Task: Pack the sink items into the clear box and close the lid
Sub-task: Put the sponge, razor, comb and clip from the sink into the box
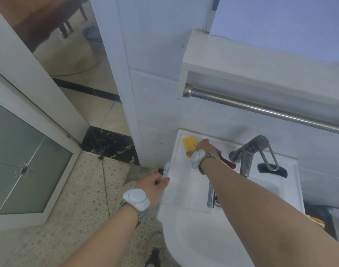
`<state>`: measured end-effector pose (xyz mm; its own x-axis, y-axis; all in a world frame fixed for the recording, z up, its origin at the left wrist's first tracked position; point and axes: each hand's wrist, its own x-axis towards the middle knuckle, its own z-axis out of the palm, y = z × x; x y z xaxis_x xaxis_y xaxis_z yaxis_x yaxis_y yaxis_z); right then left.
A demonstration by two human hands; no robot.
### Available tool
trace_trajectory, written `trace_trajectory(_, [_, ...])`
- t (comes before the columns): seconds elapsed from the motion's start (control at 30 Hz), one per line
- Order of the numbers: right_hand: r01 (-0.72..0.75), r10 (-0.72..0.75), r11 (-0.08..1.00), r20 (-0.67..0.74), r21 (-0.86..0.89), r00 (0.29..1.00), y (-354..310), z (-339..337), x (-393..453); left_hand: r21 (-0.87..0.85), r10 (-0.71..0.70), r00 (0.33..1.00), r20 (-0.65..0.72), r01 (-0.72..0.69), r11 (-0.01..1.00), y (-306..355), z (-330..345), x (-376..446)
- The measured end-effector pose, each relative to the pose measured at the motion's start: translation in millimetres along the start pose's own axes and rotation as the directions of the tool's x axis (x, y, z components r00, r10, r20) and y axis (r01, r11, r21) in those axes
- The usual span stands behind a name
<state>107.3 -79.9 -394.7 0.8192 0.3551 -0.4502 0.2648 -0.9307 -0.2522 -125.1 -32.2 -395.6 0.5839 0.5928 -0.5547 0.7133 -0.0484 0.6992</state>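
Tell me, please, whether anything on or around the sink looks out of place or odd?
The clear box sits across the sink basin, its left end overhanging the rim where the left hand grips it. Dark grime stains the floor beside the sink. Nothing looks spilled or broken.

Left hand curled at the near edge, right hand outstretched, forearm extended, fingers hidden.

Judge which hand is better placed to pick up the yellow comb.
Right. The right hand already reaches over the yellow comb on the sink ledge; the left hand holds the clear box.
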Motion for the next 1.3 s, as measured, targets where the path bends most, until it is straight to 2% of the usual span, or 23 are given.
trace_trajectory(0.1, [0.035,-0.035,0.999,0.020,0.014,0.999,-5,-6,-3,0.020,0.004,1.000,0.016,-0.004,1.000,2,0,0])
trace_trajectory(0.2, [0.122,-0.127,0.991,0.099,0.060,0.987,-7,-20,-7,0.029,-0.005,0.999,0.032,0.004,1.000,6,-1,-2])
trace_trajectory(0.33, [0.209,-0.214,0.967,0.018,0.146,0.977,-2,-35,-32,0.017,-0.051,0.997,0.057,0.050,0.999,5,-5,-5])
trace_trajectory(0.5, [0.276,-0.282,0.957,0.074,0.086,0.957,11,-53,-73,0.028,-0.065,0.994,0.091,0.063,0.998,8,-9,-9])
trace_trajectory(0.63, [0.246,-0.263,0.958,0.105,0.148,0.959,29,-51,-99,0.071,-0.086,0.989,0.121,0.078,0.994,13,-11,-10])
trace_trajectory(0.77, [0.171,-0.223,0.967,0.302,0.188,0.927,43,-34,-110,0.110,-0.108,0.982,0.153,0.092,0.990,17,-12,-11])
trace_trajectory(1.13, [0.172,-0.137,0.985,0.532,-0.016,0.836,27,26,-106,0.103,-0.096,0.973,0.208,0.075,0.992,22,-11,-19])
trace_trajectory(1.23, [0.219,-0.115,0.966,0.532,-0.136,0.839,30,42,-96,0.084,-0.091,0.972,0.218,0.074,0.994,20,-12,-18])
trace_trajectory(1.3, [0.197,-0.110,0.972,0.497,-0.125,0.861,36,51,-89,0.079,-0.087,0.974,0.210,0.072,0.994,19,-13,-18])
